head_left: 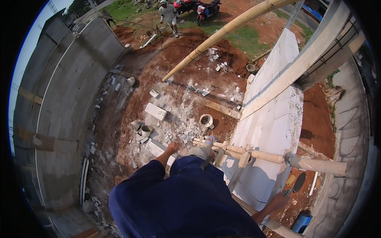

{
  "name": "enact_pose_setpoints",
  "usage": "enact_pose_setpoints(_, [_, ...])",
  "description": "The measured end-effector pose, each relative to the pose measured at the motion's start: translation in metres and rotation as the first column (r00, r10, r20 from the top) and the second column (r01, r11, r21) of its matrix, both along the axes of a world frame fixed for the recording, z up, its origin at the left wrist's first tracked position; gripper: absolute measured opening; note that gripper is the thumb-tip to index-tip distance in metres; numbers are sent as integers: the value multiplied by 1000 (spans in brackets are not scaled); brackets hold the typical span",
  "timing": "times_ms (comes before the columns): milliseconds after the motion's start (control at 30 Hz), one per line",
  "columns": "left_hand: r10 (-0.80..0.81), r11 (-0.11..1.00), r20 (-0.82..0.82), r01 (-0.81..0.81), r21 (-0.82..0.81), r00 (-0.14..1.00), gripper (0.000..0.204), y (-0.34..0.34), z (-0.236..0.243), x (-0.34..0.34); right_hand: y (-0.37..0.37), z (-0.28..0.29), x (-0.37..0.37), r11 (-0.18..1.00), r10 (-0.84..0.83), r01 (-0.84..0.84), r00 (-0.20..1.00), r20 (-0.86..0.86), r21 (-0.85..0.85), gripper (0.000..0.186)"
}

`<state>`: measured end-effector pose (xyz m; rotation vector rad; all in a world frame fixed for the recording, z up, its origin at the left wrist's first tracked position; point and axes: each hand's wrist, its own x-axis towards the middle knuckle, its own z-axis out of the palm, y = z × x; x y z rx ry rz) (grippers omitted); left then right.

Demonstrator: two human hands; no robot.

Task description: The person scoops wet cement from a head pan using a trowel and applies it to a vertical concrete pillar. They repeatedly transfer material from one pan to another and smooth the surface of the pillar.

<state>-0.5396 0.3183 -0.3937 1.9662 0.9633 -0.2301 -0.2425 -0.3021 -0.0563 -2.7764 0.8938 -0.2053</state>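
Observation:
My right hand [279,201] is out at the lower right, beyond the white block wall [254,178]. It is closed on the green handle of a trowel [299,182], whose dark, rounded blade points up and away. My left hand [172,148] hangs in front of my body with its fingers curled, and nothing shows in it. Under my foot runs a bamboo pole [260,155] of a scaffold, lashed to other poles beside the wall. My dark blue sleeves and shirt cover the lower middle.
Far below, white blocks [156,111], rubble [186,129] and buckets [206,120] lie on reddish soil. A long bamboo pole [222,33] slants overhead, near a concrete beam [293,73]. Grey block walls [63,115] rise at left. Another person [168,16] walks near motorbikes [207,11]. A blue container [302,222] stands lower right.

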Motion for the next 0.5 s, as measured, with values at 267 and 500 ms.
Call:
enact_pose_setpoints(267, [-219,973,-336,231,-3,916,24,2,3,73,1,16,0,999,11,-13,999,-40,-50,51])
enact_pose_setpoints(500, [-333,925,-335,375,67,881,29,24,7,127,21,31,-5,999,-7,8,1000,7,-43,44])
